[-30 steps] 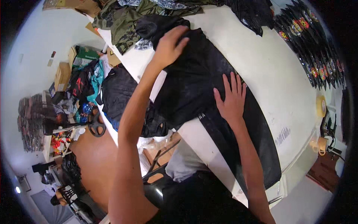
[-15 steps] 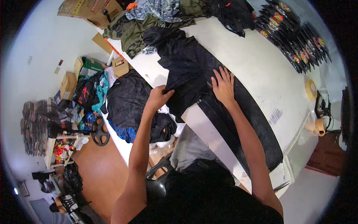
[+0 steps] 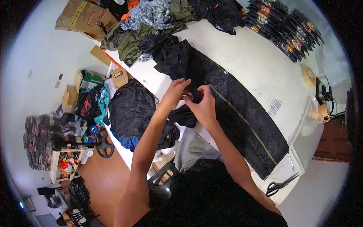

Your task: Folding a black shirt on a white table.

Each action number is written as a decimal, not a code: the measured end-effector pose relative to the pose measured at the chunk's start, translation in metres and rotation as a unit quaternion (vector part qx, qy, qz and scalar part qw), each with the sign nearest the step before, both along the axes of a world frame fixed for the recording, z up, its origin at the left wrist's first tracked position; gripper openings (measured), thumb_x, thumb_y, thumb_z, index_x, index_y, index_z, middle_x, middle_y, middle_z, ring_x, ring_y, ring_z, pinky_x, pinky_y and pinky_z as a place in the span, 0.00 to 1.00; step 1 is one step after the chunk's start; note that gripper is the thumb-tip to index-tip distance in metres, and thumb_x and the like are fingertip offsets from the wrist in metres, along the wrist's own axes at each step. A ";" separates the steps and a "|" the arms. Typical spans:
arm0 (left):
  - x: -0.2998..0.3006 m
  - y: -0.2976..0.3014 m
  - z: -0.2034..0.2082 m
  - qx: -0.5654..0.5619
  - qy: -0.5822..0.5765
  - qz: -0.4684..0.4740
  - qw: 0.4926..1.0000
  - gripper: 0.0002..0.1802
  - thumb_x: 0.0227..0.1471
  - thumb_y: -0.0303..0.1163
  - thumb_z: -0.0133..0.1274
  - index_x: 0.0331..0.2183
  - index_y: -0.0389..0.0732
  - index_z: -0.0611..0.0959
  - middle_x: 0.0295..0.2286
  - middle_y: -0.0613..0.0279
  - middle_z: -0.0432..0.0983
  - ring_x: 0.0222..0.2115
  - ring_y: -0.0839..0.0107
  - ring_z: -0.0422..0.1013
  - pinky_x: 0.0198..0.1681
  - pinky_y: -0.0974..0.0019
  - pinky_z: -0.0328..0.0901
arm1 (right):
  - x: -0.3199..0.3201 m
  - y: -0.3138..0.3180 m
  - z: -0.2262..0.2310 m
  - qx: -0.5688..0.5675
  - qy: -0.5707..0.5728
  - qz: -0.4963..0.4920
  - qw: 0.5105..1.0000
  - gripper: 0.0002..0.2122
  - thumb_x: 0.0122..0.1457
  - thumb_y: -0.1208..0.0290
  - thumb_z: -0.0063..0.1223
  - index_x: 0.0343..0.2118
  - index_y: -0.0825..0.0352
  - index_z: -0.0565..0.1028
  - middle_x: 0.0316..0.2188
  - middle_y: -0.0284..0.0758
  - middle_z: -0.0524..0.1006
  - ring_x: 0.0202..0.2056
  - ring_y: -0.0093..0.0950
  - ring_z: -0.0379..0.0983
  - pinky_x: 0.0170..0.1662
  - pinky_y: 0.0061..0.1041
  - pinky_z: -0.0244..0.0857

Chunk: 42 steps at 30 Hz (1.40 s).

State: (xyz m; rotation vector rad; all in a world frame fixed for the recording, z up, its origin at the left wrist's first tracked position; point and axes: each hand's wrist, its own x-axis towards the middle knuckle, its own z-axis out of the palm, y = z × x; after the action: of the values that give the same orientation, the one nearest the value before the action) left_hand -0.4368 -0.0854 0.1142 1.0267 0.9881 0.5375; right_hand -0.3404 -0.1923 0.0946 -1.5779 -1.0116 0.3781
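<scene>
A pair of black trousers (image 3: 242,109) lies across the white table, its long leg stretching toward the near right with a thin pale line along it. The upper part is bunched toward the far left. My left hand (image 3: 175,94) and my right hand (image 3: 204,106) meet over this bunched part, fingers bent and pinched close together on the dark cloth. A small pale bit shows between the fingertips, too small to make out. Dark fabric hangs below my left hand at the table's near edge.
Black scissors (image 3: 278,185) lie at the near right corner of the white table (image 3: 261,75). A tape roll (image 3: 309,76) is at the right. Black garments (image 3: 132,102) are heaped at left, camouflage clothes (image 3: 151,22) at the back, and several black packets (image 3: 283,30) at the far right.
My right hand has left its flat position on the cloth and moved left to meet my left hand, which has risen slightly. The trouser legs now lie together, and the scissors show fully.
</scene>
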 end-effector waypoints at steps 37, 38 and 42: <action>0.016 0.220 -0.064 0.645 0.350 -0.242 0.635 0.20 0.37 0.32 0.53 0.37 0.44 0.86 0.52 0.61 0.73 0.53 0.55 0.67 0.52 0.43 0.63 | 0.072 0.029 0.002 -0.221 0.383 0.218 0.870 0.12 0.46 0.77 0.48 0.36 0.70 0.76 0.28 0.31 0.77 0.29 0.22 0.73 0.36 0.21 0.66; 0.017 0.218 -0.065 0.641 0.361 -0.239 0.635 0.20 0.37 0.33 0.54 0.37 0.45 0.87 0.52 0.61 0.73 0.53 0.55 0.67 0.51 0.42 0.63 | 0.077 0.025 0.003 -0.270 0.392 0.241 0.846 0.14 0.46 0.79 0.46 0.38 0.71 0.76 0.31 0.31 0.78 0.32 0.22 0.74 0.39 0.21 0.67; 0.026 0.206 -0.064 0.609 0.387 -0.252 0.645 0.19 0.39 0.27 0.53 0.38 0.43 0.87 0.56 0.60 0.69 0.54 0.51 0.65 0.53 0.42 0.64 | 0.096 0.005 0.013 -0.307 0.452 0.245 0.801 0.17 0.45 0.81 0.45 0.40 0.72 0.77 0.35 0.34 0.80 0.34 0.25 0.77 0.43 0.23 0.69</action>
State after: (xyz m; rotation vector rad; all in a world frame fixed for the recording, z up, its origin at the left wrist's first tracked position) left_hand -0.4104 0.1203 0.0504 2.8493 0.9103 0.2015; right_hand -0.2448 -0.1871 0.1074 -1.3542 -0.5064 1.7825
